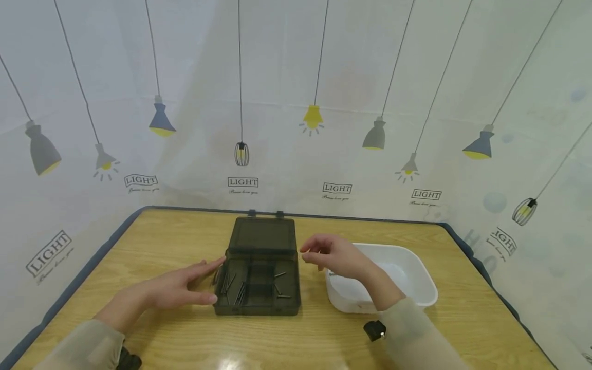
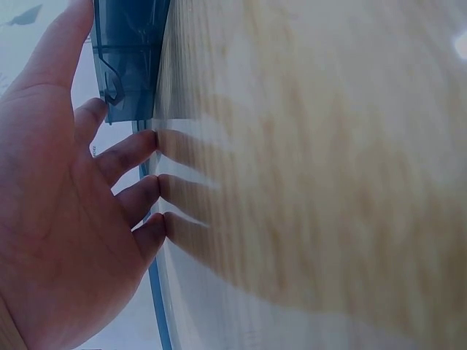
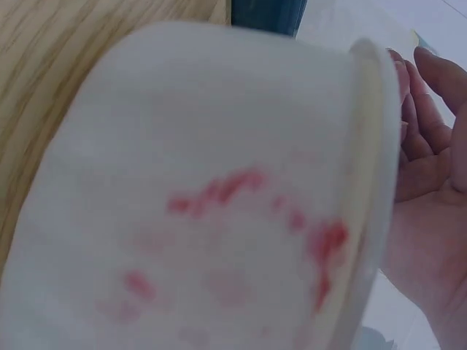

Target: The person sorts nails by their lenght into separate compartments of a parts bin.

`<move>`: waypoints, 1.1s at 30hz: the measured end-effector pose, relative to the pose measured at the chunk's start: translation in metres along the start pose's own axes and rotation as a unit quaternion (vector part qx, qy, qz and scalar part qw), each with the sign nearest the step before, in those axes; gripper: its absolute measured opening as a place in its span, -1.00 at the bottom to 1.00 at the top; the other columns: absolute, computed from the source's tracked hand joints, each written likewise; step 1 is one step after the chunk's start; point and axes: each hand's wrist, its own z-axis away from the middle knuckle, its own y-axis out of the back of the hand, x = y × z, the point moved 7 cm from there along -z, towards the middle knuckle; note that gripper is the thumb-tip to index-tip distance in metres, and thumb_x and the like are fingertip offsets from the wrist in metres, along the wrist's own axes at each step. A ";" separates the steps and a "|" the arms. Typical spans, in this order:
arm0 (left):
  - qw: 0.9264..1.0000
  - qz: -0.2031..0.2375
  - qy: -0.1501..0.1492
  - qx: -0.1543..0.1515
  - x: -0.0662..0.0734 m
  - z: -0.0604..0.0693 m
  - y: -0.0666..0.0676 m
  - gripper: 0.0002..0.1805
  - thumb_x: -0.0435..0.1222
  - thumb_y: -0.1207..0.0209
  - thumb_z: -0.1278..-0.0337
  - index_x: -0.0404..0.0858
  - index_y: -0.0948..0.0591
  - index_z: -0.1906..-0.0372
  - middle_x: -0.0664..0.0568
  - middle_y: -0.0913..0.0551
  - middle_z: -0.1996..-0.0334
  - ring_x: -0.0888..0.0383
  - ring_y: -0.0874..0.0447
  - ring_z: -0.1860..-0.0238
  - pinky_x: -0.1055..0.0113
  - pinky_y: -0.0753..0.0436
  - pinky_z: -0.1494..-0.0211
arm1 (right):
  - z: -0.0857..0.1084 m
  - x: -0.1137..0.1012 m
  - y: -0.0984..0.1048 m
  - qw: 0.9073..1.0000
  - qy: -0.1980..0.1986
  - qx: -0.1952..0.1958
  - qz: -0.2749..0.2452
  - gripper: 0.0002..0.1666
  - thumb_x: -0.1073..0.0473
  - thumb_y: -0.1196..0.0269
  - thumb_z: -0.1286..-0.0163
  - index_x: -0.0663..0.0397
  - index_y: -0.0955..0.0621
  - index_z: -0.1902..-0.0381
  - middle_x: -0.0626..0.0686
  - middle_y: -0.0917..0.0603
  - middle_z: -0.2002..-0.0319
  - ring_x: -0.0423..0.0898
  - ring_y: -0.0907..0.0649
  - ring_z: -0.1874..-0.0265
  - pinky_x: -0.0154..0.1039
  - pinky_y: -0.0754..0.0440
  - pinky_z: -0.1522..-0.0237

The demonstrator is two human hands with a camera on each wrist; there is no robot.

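A dark translucent compartment box [image 1: 265, 310] lies on the table with its lid [image 1: 262, 234] folded back. Several thin metal nails or screws lie in its left part and a few in its right part. My left hand [image 1: 173, 288] rests at the box's left side, thumb and fingers spread, with fingertips on the tabletop in the left wrist view. Between the box and a white plastic basin [image 1: 427, 288], my right hand [image 1: 339, 256] hovers over the basin's left rim, fingers loosely bent. Nothing shows between its fingertips; in the right wrist view the basin partly hides them.
The wooden table [image 1: 185, 339] has a dark edge along the back and sides. Behind it hangs a pale cloth [image 1: 277, 67] printed with lamps. Red smudges [image 3: 233, 186] mark the basin's outer wall. A black strap piece [image 1: 374, 330] hangs by the right sleeve.
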 end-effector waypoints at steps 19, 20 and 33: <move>1.000 0.002 -0.003 0.004 0.002 0.001 0.001 0.01 0.20 -0.34 -0.46 0.29 -0.05 -0.81 -0.29 0.04 -0.80 -0.47 0.18 -0.78 -0.63 0.02 -0.65 | 0.024 0.068 0.044 0.996 -0.081 0.018 -0.016 -0.75 0.05 -0.42 -0.57 -0.01 -0.78 -0.10 0.18 -0.79 0.08 -0.01 -0.72 0.27 -0.27 -0.59 0.34; 1.000 0.003 -0.002 0.004 0.002 0.000 0.000 0.01 0.19 -0.35 -0.46 0.29 -0.05 -0.81 -0.29 0.04 -0.80 -0.47 0.18 -0.78 -0.63 0.02 -0.65 | 0.025 0.072 0.043 0.996 -0.088 0.012 -0.013 -0.75 0.07 -0.42 -0.56 -0.02 -0.78 -0.11 0.16 -0.79 0.09 0.00 -0.72 0.26 -0.26 -0.61 0.32; 1.000 0.018 0.003 -0.005 0.000 0.000 -0.001 0.00 0.18 -0.33 -0.48 0.30 -0.04 -0.81 -0.27 0.03 -0.81 -0.49 0.20 -0.77 -0.63 0.03 -0.65 | 0.021 0.102 0.028 0.994 -0.103 -0.030 0.029 -0.79 0.16 -0.51 -0.42 -0.03 -0.84 0.01 -0.03 -0.74 0.23 -0.11 -0.59 0.28 -0.27 -0.57 0.21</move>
